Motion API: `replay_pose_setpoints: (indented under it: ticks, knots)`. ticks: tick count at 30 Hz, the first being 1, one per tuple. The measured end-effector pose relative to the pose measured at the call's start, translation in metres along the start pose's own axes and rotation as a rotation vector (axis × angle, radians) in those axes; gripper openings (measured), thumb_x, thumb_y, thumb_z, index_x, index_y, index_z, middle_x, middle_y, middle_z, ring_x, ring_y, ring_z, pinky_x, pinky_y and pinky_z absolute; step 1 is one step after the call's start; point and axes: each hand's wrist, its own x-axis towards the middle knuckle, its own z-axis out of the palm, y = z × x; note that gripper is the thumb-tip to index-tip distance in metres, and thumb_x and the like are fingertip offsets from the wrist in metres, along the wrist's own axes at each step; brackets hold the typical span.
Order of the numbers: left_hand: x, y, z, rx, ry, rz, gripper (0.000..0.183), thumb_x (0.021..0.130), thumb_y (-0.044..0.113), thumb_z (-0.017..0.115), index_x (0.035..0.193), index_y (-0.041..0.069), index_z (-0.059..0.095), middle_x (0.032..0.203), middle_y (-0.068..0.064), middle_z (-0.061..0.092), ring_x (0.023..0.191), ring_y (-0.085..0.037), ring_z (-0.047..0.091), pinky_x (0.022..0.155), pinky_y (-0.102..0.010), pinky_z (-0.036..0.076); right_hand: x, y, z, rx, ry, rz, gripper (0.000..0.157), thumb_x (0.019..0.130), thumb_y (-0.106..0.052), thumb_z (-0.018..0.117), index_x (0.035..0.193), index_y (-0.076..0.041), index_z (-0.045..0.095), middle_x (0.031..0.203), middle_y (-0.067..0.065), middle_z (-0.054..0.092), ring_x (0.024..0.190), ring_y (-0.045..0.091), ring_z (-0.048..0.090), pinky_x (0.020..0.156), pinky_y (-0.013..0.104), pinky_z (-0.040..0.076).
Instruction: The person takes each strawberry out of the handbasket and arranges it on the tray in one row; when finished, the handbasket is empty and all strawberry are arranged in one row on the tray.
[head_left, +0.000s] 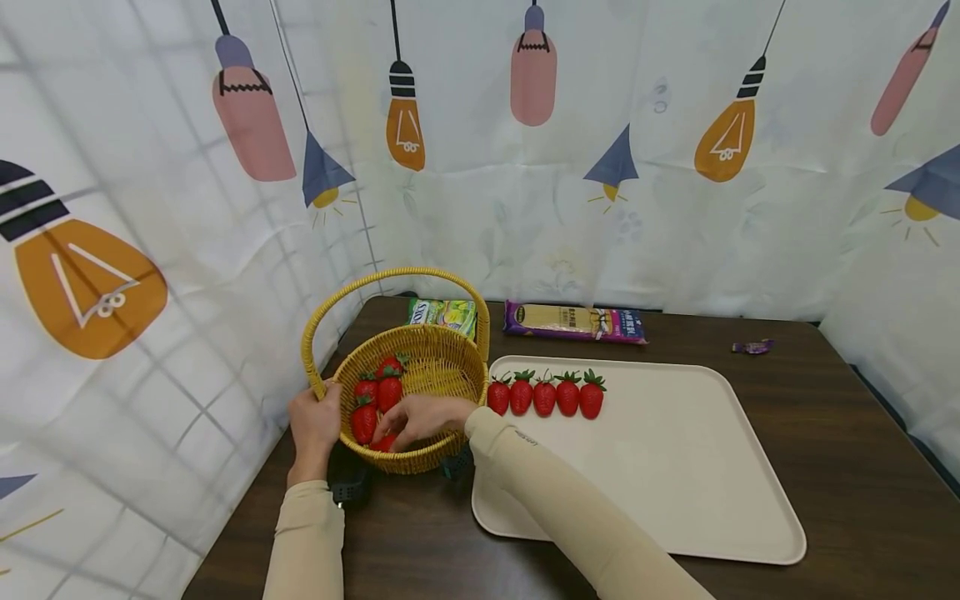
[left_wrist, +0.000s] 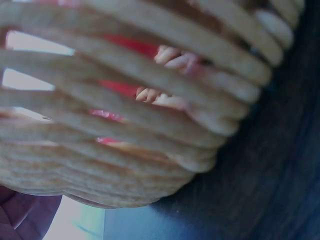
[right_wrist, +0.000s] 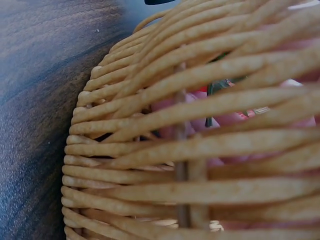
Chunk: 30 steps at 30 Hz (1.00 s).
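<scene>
A yellow wicker basket with a tall hoop handle stands tilted toward the person at the table's left. My left hand grips its left rim, by the foot of the handle. Inside lie several red strawberries. My right hand reaches over the near rim, its curled fingers around a strawberry low in the basket, partly covered by them. Close-up weave fills the left wrist view, with red and fingertips behind its gaps. In the right wrist view, the basket wall largely hides the right hand.
A cream tray lies right of the basket, under the right forearm. Several strawberries stand in a row along its back left edge. Behind are a green packet and a purple noodle packet; a small purple wrapped sweet lies far right.
</scene>
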Motion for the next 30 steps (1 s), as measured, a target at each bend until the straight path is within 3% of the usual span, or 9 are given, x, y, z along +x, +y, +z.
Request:
replay_pose_setpoints:
  ticks: [8, 14, 17, 24, 30]
  knots:
    - [0.000, 0.000, 0.000, 0.001, 0.009, 0.009, 0.039, 0.091, 0.015, 0.052, 0.054, 0.009, 0.041, 0.047, 0.003, 0.026, 0.042, -0.016, 0.024, 0.041, -0.029, 0.022, -0.001, -0.001, 0.002, 0.021, -0.040, -0.059, 0.012, 0.088, -0.001, 0.066, 0.099, -0.005, 0.068, 0.090, -0.005, 0.066, 0.079, 0.003, 0.055, 0.076, 0.017, 0.047]
    - [0.001, -0.001, 0.002, -0.002, 0.006, 0.002, 0.039, 0.091, 0.015, 0.052, 0.054, 0.009, 0.042, 0.047, 0.003, 0.027, 0.042, -0.017, 0.025, 0.041, -0.030, 0.024, -0.003, -0.002, 0.001, 0.039, -0.008, -0.043, 0.016, 0.088, -0.004, 0.066, 0.104, -0.007, 0.069, 0.093, -0.005, 0.066, 0.080, 0.004, 0.055, 0.077, 0.018, 0.047]
    - [0.001, -0.001, 0.002, 0.001, 0.006, 0.003, 0.039, 0.091, 0.015, 0.052, 0.054, 0.010, 0.042, 0.047, 0.003, 0.027, 0.042, -0.017, 0.025, 0.042, -0.030, 0.024, -0.006, -0.002, 0.001, 0.087, 0.038, -0.026, 0.020, 0.088, -0.005, 0.065, 0.107, -0.007, 0.070, 0.096, -0.005, 0.067, 0.083, 0.006, 0.055, 0.078, 0.019, 0.048]
    - [0.001, 0.000, 0.000, 0.003, 0.007, -0.002, 0.039, 0.091, 0.016, 0.052, 0.054, 0.010, 0.041, 0.048, 0.003, 0.026, 0.043, -0.017, 0.024, 0.042, -0.029, 0.023, -0.024, -0.008, 0.002, 0.156, 0.235, -0.024, 0.022, 0.086, -0.011, 0.069, 0.108, -0.012, 0.072, 0.101, -0.009, 0.067, 0.087, 0.006, 0.054, 0.075, 0.022, 0.047]
    - [0.002, -0.002, 0.001, 0.003, 0.003, 0.001, 0.039, 0.091, 0.016, 0.052, 0.054, 0.010, 0.042, 0.048, 0.003, 0.026, 0.043, -0.016, 0.025, 0.042, -0.029, 0.024, -0.042, -0.012, 0.000, 0.226, 0.306, -0.069, 0.028, 0.084, -0.015, 0.074, 0.112, -0.014, 0.071, 0.102, -0.006, 0.067, 0.084, 0.012, 0.057, 0.070, 0.027, 0.052]
